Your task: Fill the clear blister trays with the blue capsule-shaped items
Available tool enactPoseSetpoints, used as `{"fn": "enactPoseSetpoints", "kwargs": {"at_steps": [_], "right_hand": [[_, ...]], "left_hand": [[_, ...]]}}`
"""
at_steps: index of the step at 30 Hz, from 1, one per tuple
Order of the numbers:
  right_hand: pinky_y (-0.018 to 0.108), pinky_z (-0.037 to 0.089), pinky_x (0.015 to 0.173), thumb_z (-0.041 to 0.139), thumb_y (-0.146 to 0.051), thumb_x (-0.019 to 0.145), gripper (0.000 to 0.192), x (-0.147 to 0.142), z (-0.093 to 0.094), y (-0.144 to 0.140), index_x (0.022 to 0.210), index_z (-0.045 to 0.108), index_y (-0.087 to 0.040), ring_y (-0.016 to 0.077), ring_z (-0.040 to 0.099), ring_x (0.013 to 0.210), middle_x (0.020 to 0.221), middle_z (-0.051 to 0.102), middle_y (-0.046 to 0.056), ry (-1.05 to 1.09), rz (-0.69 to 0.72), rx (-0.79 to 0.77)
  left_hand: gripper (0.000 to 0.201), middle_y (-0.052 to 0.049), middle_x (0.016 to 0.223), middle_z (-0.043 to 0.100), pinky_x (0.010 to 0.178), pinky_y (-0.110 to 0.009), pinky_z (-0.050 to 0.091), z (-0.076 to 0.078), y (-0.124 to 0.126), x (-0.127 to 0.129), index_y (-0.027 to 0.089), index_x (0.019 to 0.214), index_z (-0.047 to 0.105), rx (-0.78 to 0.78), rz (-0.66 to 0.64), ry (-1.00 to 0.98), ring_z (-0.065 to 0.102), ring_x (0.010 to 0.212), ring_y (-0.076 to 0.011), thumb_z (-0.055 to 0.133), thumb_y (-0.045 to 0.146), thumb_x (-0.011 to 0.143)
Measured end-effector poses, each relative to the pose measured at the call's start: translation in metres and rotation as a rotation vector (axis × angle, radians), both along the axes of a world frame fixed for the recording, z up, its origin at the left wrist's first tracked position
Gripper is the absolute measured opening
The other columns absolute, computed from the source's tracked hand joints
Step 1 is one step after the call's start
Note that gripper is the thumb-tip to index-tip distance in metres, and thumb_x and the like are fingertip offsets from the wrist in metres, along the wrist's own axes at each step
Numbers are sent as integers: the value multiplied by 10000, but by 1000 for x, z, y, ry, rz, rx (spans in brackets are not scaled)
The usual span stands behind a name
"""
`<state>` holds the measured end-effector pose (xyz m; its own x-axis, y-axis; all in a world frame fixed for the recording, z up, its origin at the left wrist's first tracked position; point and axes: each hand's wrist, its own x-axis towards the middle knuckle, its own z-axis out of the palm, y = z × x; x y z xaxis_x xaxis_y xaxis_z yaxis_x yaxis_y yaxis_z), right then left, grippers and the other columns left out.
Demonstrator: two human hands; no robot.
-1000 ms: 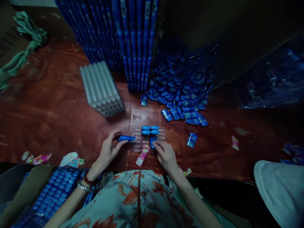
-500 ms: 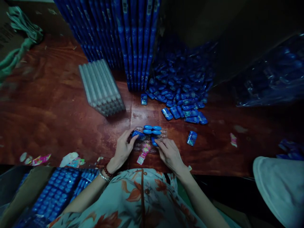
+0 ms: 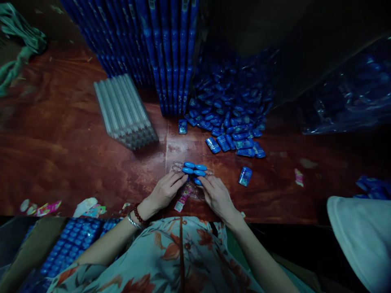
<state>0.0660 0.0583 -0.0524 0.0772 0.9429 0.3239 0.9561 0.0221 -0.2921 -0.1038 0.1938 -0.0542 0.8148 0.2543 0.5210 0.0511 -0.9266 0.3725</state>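
A clear plastic blister tray (image 3: 177, 166) lies on the table near its front edge. Several small blue plastic cases (image 3: 200, 167) sit in two short rows across its middle. My left hand (image 3: 165, 188) is closed over the tray's left part, its fingertips on a blue case that they mostly hide. On the other side my right hand (image 3: 218, 198) pinches a blue case (image 3: 197, 181) just below the rows. A pink printed wrapper strip (image 3: 182, 198) lies at the tray's front, between the hands.
A loose heap of blue cases (image 3: 229, 118) lies beyond the hands, with a single case (image 3: 245, 176) to the right. Stacked clear trays (image 3: 125, 110) stand at left, before tall stacks of filled blue trays (image 3: 168, 61). A pale hat brim (image 3: 360, 236) shows at right.
My left hand has moved right and inward; the blue case it held at the tray's left is now mostly covered by its fingers. My right hand stays at its case. The view has shifted slightly.
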Motion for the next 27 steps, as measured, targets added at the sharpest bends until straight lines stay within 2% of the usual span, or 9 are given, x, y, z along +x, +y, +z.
{"fn": "enactPoseSetpoints", "kwargs": {"at_steps": [6,11,14,16,17,19,22,25,27], "right_hand": [[329,418,728,402,-77,878,308,-7,4,5,1106,605,-115,205,541,841,906,626,98,-110,-35,-48],[338,405,685,388,-56,871,380,-9,-5,9,1175,591,-160,205,550,802,843,611,78,-181,-42,-16],[327,419,650,426,-115,900,417,-7,-10,4,1307,487,-180,191,558,725,780,598,50,-183,-47,66],[313,425,622,464,-161,907,488,1,-13,0,1386,382,-205,174,554,663,765,598,29,-135,-79,129],[307,426,612,471,-170,908,505,7,-15,1,1397,358,-222,168,552,643,772,605,23,-109,-125,175],[305,435,626,455,-183,916,439,25,-19,9,1350,417,-243,169,572,670,835,629,32,-60,-272,264],[314,457,673,405,-302,943,301,54,-23,39,1175,565,-196,195,590,782,911,625,78,-18,-507,244],[308,452,614,425,-415,923,367,71,-26,74,1067,606,-131,206,575,756,882,591,125,-50,-556,104],[302,444,587,463,-426,904,374,73,-26,86,1029,609,-105,211,570,748,882,578,149,-32,-525,56]], "left_hand": [[276,-132,1051,624,788,-331,537,-4,-1,0,112,1171,519,23,-23,64,582,943,-180,384,117,930],[277,-125,947,622,739,-323,517,0,-5,11,93,1101,550,177,-14,180,579,885,-190,330,117,934],[289,-126,992,619,742,-322,507,3,-5,12,96,1091,558,259,6,148,573,900,-196,316,118,934],[270,-119,1062,607,709,-328,503,3,0,10,139,1123,556,283,58,69,573,897,-204,366,160,932],[259,-109,1076,601,694,-328,500,3,5,10,172,1129,560,261,91,31,574,888,-204,401,180,925],[226,-87,1045,599,704,-322,503,4,24,19,212,1091,583,107,187,-13,574,878,-195,444,201,912],[218,-94,977,587,807,-330,501,6,67,56,160,1038,594,-157,368,-12,566,921,-195,417,220,926],[307,-170,1039,559,860,-428,464,7,112,105,69,1127,535,-219,492,53,552,977,-263,537,244,874],[388,-199,1065,547,834,-415,467,7,133,130,40,1113,520,-316,521,174,569,946,-268,650,214,791]]}}
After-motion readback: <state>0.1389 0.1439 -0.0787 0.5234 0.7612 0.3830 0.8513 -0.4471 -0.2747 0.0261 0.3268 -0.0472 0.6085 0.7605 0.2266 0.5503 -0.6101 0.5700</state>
